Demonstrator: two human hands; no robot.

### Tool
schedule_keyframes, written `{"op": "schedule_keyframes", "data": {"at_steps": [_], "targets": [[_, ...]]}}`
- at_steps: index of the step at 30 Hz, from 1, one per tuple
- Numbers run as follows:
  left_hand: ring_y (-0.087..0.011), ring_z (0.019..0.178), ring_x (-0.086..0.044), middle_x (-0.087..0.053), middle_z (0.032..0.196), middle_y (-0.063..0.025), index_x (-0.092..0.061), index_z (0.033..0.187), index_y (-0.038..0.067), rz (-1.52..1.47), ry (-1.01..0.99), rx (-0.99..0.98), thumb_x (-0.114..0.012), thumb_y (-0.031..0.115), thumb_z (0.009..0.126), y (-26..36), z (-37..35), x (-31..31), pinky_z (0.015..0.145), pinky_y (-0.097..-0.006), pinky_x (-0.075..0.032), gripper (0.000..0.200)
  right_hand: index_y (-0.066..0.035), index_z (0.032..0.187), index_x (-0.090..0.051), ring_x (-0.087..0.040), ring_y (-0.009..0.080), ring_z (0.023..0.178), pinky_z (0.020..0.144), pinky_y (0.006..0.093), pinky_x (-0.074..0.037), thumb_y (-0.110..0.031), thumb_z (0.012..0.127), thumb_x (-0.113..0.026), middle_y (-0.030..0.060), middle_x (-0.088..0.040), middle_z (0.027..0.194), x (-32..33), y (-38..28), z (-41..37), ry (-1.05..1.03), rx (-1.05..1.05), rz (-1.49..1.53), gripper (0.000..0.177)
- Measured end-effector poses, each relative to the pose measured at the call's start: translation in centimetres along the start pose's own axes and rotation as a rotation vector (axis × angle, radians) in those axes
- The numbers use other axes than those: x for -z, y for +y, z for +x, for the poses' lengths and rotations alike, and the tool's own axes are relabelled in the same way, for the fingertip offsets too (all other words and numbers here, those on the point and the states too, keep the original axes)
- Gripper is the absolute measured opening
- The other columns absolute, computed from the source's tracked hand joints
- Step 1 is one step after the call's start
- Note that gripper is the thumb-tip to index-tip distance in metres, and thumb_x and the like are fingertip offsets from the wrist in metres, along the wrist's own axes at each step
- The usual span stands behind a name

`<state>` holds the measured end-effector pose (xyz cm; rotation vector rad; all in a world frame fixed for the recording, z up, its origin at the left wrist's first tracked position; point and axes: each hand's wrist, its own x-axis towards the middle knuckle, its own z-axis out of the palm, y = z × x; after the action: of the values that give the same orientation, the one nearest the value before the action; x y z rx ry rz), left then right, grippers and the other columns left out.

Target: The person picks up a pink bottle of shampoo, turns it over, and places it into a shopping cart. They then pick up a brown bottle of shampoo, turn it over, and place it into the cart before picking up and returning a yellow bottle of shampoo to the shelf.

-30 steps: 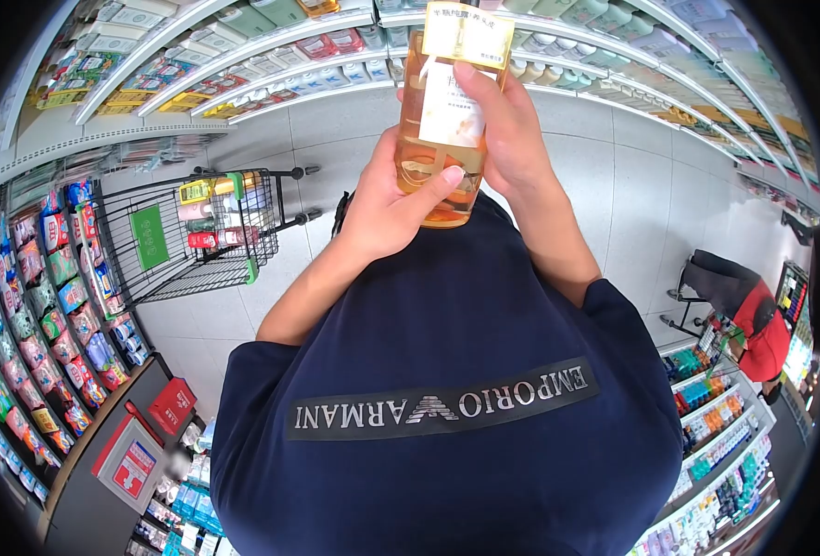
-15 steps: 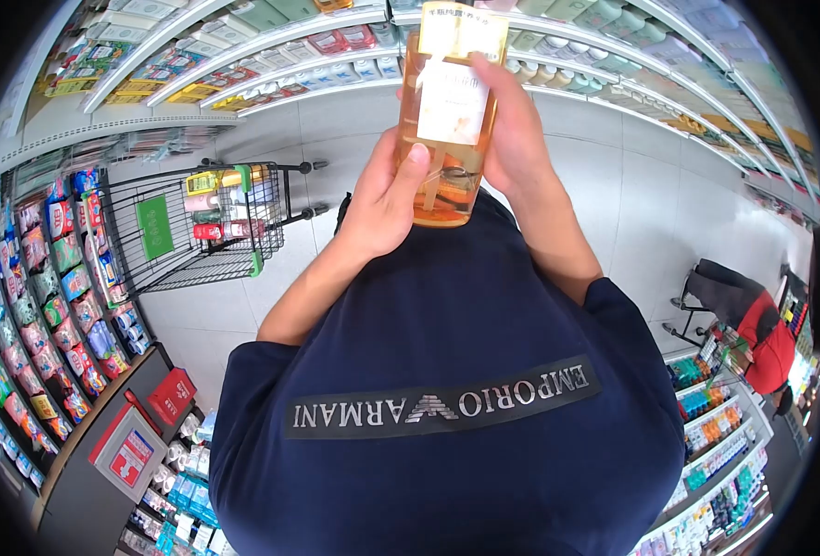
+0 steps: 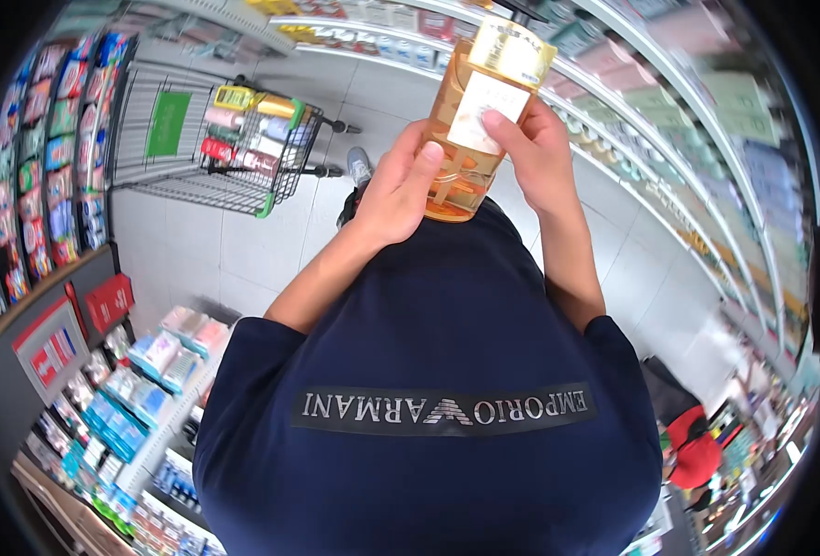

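Note:
An amber, see-through bottle (image 3: 456, 176) with a white label and a pale yellow tag at its top is held in front of my chest, its top leaning to the right. My left hand (image 3: 403, 190) grips its lower left side, thumb laid on the front. Around the right side is my right hand (image 3: 538, 153), with the thumb pressed on the white label. Both sets of fingers are partly hidden behind the bottle. A black pump head seems to show above the tag.
A wire shopping cart (image 3: 164, 176) with several packages stands at the left. Shelves of bottles and boxes (image 3: 739, 111) run along the top and right. Hanging packets (image 3: 63, 153) line the far left. Another person in red and black (image 3: 693, 449) is at the lower right.
The bottle has tilted and shifted right with both hands. My right thumb has moved down onto the label. The view has turned, with cart and shelves displaced; a shoe now shows beside the cart.

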<state>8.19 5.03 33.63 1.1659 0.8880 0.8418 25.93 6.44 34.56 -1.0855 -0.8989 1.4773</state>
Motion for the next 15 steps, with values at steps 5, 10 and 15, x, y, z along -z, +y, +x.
{"op": "schedule_keyframes", "data": {"at_steps": [5,10,15], "targets": [[-0.0211,0.099,-0.062,-0.062,0.107,-0.0166,-0.044,0.12,-0.004,0.036,0.089,0.121,-0.069,0.04,0.082,-0.4,-0.1,7.9,0.086,-0.0314,-0.048,0.064,0.001,0.11,-0.059,-0.062,0.0105,0.089,0.079,0.0261,-0.05,-0.014,0.084,-0.069,0.0065,-0.066,0.1,-6.0,2.7,4.8,-0.096,-0.099,-0.107,0.031],[-0.0215,0.1,-0.062,-0.062,0.107,-0.0165,-0.043,0.122,-0.004,0.071,0.188,0.168,-0.083,0.04,0.066,0.3,-0.2,16.6,0.085,-0.0315,-0.048,0.082,0.001,0.111,-0.058,-0.062,0.0117,0.09,0.081,0.0276,-0.05,-0.018,0.083,-0.071,0.0071,-0.066,0.101,-14.4,5.3,9.6,-0.161,-0.162,-0.137,0.036],[-0.0201,0.097,-0.062,-0.062,0.105,-0.0156,-0.044,0.118,-0.004,0.049,0.259,0.099,-0.088,0.034,0.061,0.6,-0.6,23.9,0.083,-0.0321,-0.05,0.081,0.001,0.111,-0.058,-0.062,0.0128,0.094,0.083,0.029,-0.049,-0.02,0.083,-0.072,0.0079,-0.066,0.102,-21.1,7.4,13.0,-0.217,-0.263,-0.229,0.038]]}}
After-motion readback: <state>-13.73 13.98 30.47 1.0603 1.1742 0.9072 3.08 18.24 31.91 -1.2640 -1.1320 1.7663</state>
